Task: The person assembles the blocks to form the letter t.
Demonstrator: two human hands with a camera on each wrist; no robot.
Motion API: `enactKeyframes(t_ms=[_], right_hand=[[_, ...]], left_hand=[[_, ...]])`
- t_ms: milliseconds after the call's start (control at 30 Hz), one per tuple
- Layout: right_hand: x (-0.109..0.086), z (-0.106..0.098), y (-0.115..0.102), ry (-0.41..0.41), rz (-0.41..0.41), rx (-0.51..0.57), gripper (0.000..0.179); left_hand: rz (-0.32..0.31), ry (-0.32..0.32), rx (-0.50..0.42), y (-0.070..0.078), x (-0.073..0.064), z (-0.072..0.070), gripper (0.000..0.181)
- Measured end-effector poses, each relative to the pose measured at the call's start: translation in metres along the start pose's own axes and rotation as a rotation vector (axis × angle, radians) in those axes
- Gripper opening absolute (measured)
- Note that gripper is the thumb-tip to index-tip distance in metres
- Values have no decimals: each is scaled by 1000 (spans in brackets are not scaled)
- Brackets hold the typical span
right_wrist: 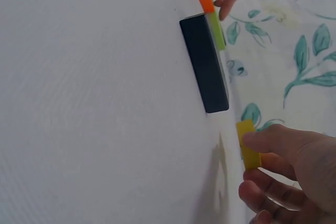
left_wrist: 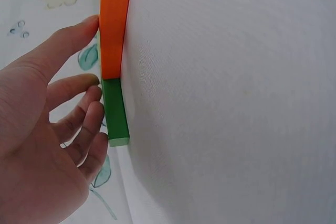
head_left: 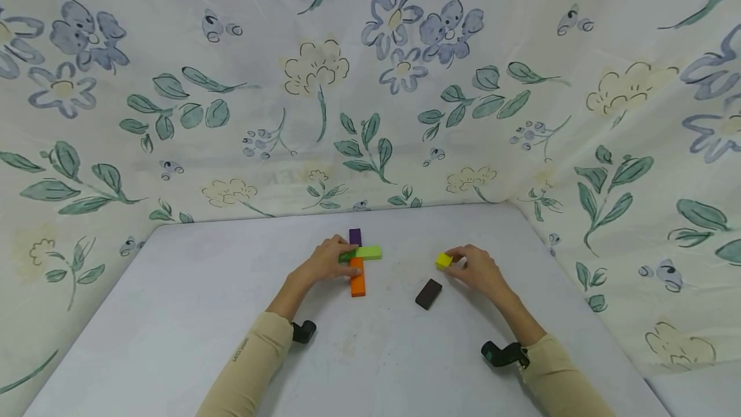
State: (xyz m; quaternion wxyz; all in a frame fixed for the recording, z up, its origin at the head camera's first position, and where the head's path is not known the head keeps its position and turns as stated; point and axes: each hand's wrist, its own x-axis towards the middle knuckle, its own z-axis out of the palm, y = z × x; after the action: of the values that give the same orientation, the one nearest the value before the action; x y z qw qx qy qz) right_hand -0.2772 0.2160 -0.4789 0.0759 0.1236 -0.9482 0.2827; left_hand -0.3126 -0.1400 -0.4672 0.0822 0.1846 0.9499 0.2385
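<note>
My left hand [head_left: 331,258] rests on a group of touching blocks, its thumb at the orange block [head_left: 358,283] and its other fingers by the green block [left_wrist: 115,111]. A lime-green block [head_left: 370,252] extends right from the green one, and a purple block [head_left: 355,237] lies behind. Between thumb and fingers, my right hand [head_left: 479,268] pinches a small yellow block [head_left: 444,261]. In the right wrist view that yellow block is upright near the fingertips. A dark brown block [head_left: 429,294] lies on the table, left of the right hand and nearer to me.
The white table [head_left: 231,262] carries all the blocks. Floral cloth [head_left: 324,114] hangs behind it and along its right side. Each wrist wears a black camera, one on the left [head_left: 303,332] and one on the right [head_left: 502,354].
</note>
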Motion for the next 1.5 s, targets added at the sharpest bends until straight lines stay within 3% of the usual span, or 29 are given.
enactKeyframes(t_ms=[533, 1500], right_hand=[[-2, 2, -17, -17, -29, 20, 34], [-3, 9, -54, -71, -45, 23, 34]], left_hand=[[-5, -6, 4, -7, 1, 3, 67], [8, -9, 9, -5, 4, 1, 66]])
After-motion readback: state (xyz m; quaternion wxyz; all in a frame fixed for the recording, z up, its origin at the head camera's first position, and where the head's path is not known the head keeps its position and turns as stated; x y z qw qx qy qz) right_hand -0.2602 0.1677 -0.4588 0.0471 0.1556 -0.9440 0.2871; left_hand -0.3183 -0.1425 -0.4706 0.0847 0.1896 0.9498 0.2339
